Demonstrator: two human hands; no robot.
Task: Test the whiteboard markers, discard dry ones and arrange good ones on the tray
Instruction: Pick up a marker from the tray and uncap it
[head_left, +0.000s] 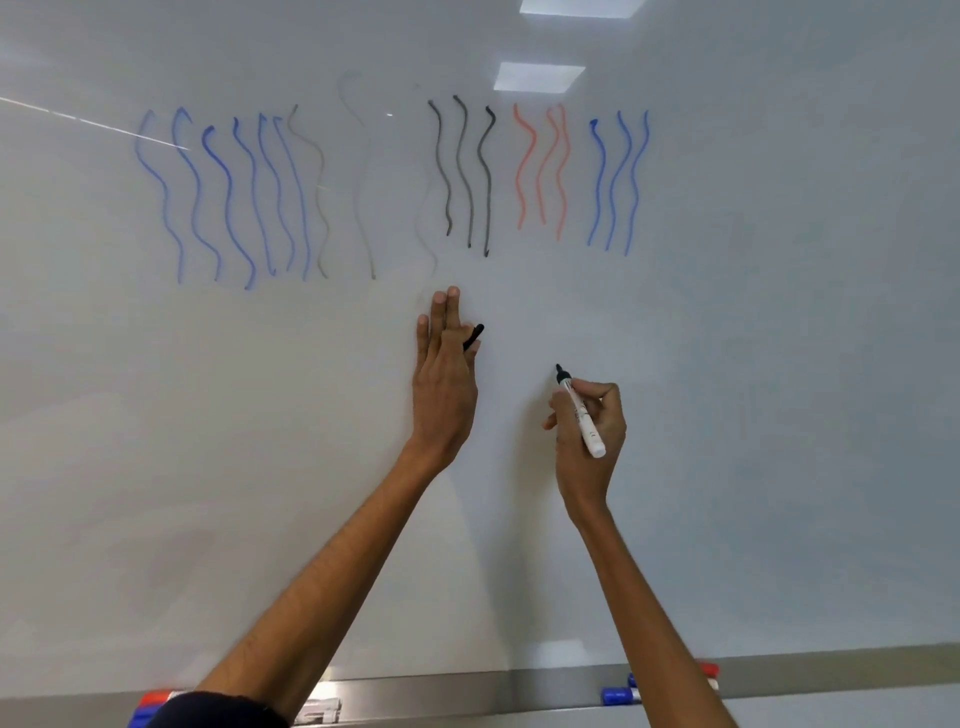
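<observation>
White-barrelled and black-tipped, the marker (581, 413) sits in your right hand (589, 431), low and right of centre on the board (779, 364). Your fingers curl round the barrel and the thumb closes on it. The bare tip points up and left, near the surface; whether it touches cannot be told. Your left hand (444, 384) is raised just to the left, its back toward you, with the fingers straight and pressed together, pointing up the board. The black cap (474, 336) is pinched at the thumb side of that hand and sticks out to the right past the forefinger. Above both hands runs a row of wavy upright strokes: several blue lines (228, 197) at the left, then faint grey lines (321, 176), three black lines (465, 171), three red lines (538, 182) and three more blue strokes (616, 182) at the far right. Along the board's bottom edge lies the grey tray (467, 688). On it, capped pens (618, 695) in blue and red lie beside your right forearm. Further red and blue caps (156, 699) show at the left, by your left arm. A white object (319, 709) lies between the arms, too blurred to name.
</observation>
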